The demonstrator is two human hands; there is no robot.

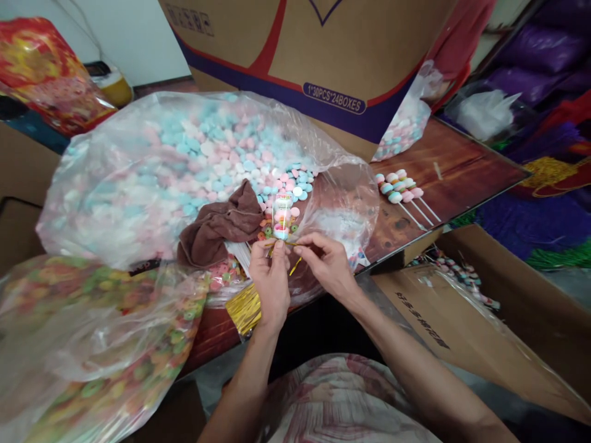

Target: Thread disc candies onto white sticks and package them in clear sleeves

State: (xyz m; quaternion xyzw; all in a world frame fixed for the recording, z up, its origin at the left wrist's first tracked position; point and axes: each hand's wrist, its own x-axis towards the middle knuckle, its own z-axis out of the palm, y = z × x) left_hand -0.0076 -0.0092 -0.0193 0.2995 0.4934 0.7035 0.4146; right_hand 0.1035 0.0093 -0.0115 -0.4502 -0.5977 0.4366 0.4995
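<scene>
Gold tie (290,243), thin and strip-like, runs between the two hands in the head view, directly below the wrapped candy (281,216). The wrapped candy stands upright in clear film above the fingertips, near the middle of the view, in front of the loose sweets.

Left hand (271,277): thumb and index finger are closed in a pinch at the lower end of the wrapped candy, where the gold tie crosses. The remaining fingers are curled behind; their exact contact cannot be told.

Right hand (327,261): thumb and index finger are closed on the right-hand portion of the gold tie. The other fingers are bent and apart from the candy. A short gold length hangs below, between the hands; whether it belongs to the same tie cannot be told.

Adjacent items: a gold strip bundle (244,309) lies just beside the left wrist. White sticks (239,255) and a brown cloth (221,226) lie left of the left hand. A large clear bag (115,178) of pink, blue and white sweets spreads behind. Candy skewers (402,186) lie side by side on the table (471,157), well right of the hands.
</scene>
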